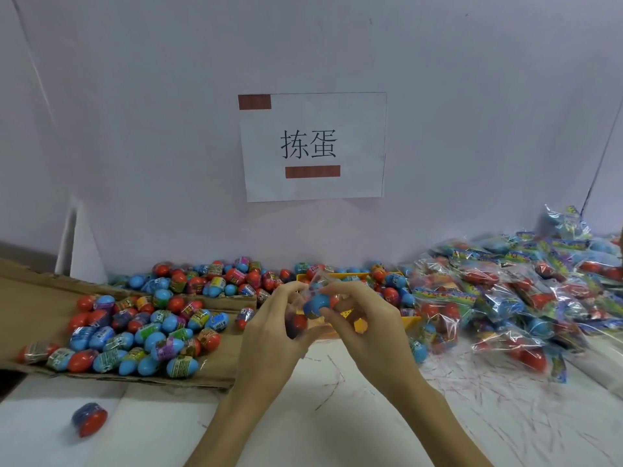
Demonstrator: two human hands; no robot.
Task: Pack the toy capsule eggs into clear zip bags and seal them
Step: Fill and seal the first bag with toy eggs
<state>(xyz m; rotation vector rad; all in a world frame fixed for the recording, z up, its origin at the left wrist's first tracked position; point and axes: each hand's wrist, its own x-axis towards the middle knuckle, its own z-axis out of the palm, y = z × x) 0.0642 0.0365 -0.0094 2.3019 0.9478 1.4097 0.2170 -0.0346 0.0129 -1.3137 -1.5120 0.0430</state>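
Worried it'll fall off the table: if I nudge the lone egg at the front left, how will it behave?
The lone egg looks rounded and smooth, lying on its side on the bare white table, so it would probably roll, likely curving. Its glossy wrap suggests a slippery grip.

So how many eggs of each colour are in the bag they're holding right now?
In the clear zip bag, gripped by the left hand and the right hand:
Blue capsule egg: 1
Red capsule egg: 1
Total: 2
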